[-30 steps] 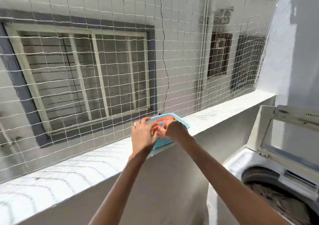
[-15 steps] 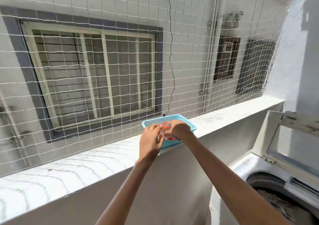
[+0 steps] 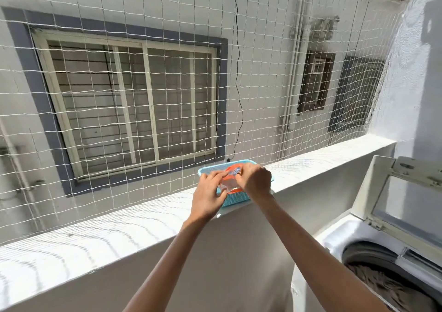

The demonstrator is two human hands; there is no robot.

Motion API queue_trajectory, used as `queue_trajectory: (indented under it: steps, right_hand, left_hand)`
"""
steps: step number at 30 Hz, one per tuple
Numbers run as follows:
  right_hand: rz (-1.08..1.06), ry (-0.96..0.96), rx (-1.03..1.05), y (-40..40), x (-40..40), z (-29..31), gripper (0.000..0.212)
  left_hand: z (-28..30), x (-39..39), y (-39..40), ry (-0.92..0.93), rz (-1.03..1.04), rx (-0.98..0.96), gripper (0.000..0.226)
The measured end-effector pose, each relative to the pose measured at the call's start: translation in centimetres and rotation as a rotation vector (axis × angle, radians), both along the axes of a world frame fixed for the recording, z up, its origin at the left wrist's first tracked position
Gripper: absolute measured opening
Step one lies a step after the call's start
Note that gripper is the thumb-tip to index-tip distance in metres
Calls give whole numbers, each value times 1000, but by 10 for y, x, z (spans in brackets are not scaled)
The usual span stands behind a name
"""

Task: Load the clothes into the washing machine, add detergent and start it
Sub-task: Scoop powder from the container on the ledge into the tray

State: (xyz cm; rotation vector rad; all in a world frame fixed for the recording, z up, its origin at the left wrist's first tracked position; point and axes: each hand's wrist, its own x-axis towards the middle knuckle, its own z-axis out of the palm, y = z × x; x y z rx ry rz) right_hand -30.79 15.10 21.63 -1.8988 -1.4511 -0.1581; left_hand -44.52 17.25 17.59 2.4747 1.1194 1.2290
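Holding a small detergent packet (image 3: pixel 230 183) between both my hands, I have it just above the turquoise basket (image 3: pixel 235 200) that sits on the white ledge (image 3: pixel 95 235). The packet is mostly clear plastic with an orange edge and a patch of blue print at its top. My left hand (image 3: pixel 209 198) pinches its near left side, thumb and fingers curled round the plastic. My right hand (image 3: pixel 254 180) grips its far right end from above, fingers bent over the orange top so that the knuckles face me. The two hands nearly touch each other across the packet, and both forearms reach out from the near edge of the view.

The basket stands at the ledge's near edge, its meshed wall facing me, partly hidden behind my hands. To the right and nearer, below the ledge, stands the washing machine (image 3: pixel 330 237), its lid (image 3: pixel 404 199) raised upright at the back. Inside the drum lie brownish clothes (image 3: pixel 392 290), filling it to near the rim.

Past the ledge a white net (image 3: pixel 263 72) stretches over the whole opening. Beyond it rises a pale building wall with a large barred window (image 3: pixel 134 105) in a grey-blue surround on the left, a thin black cable (image 3: pixel 239 72) hanging down beside it, and two smaller dark windows further right.
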Motion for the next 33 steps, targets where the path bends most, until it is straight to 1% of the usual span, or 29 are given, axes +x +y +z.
queue_trajectory:
  steps: [2, 5, 6, 7, 9, 11, 12, 13, 14, 15, 16, 18, 19, 22, 26, 28, 31, 33]
  right_hand:
    - [-1, 121, 29, 10, 0, -13, 28]
    - [-3, 243, -36, 1, -12, -11, 12]
    - [-12, 281, -40, -1, -14, -9, 11]
    - [-17, 310, -35, -3, -15, -7, 13]
    - [-30, 387, -11, -1, -10, -6, 29]
    - [-35, 493, -18, -2, -4, -2, 43]
    - [-28, 547, -18, 0, -1, -1, 45]
    - [-38, 603, -2, -3, 1, 1, 43]
    - [5, 666, -20, -5, 4, 3, 35]
    - [22, 669, 88, -4, 10, 1, 24]
    - [11, 728, 106, -6, 12, 1, 23]
    - [-50, 892, 42, -11, 16, -3, 38]
    - [-62, 932, 29, -13, 19, -4, 39]
    - [-34, 1055, 55, -23, 20, -3, 17]
    - [-30, 1207, 115, -31, 25, -7, 21]
    - [-10, 1248, 133, -34, 26, -7, 21]
    - [-3, 1305, 129, -40, 27, -4, 23]
    - [-7, 1327, 128, -42, 29, -4, 24]
  left_hand:
    - [-2, -2, 0, -30, -46, -20, 50]
    - [-5, -6, 4, -55, -79, -15, 56]
    - [-6, -7, 6, -51, -79, -20, 55]
    - [-7, -8, 7, -41, -77, -31, 54]
    - [-11, -9, 9, 5, -86, -58, 56]
    - [-17, -7, 9, 104, -87, -50, 62]
    - [-20, -6, 7, 153, -81, -32, 65]
    - [-22, -5, 5, 179, -78, -15, 67]
    - [-24, -4, 3, 184, -76, -7, 69]
    - [-25, -4, 1, 171, -76, -3, 70]
    - [-25, -4, -1, 149, -77, -2, 72]
    - [-25, -5, -5, 101, -80, -8, 77]
    - [-25, -5, -6, 76, -79, -16, 78]
    - [-22, -6, -11, -34, -65, -74, 79]
    - [-17, -1, -18, -228, -23, -168, 72]
    - [-17, 3, -23, -367, -3, -202, 66]
    - [-19, 9, -34, -637, 15, -307, 64]
    - [-24, 16, -41, -806, 61, -339, 62]
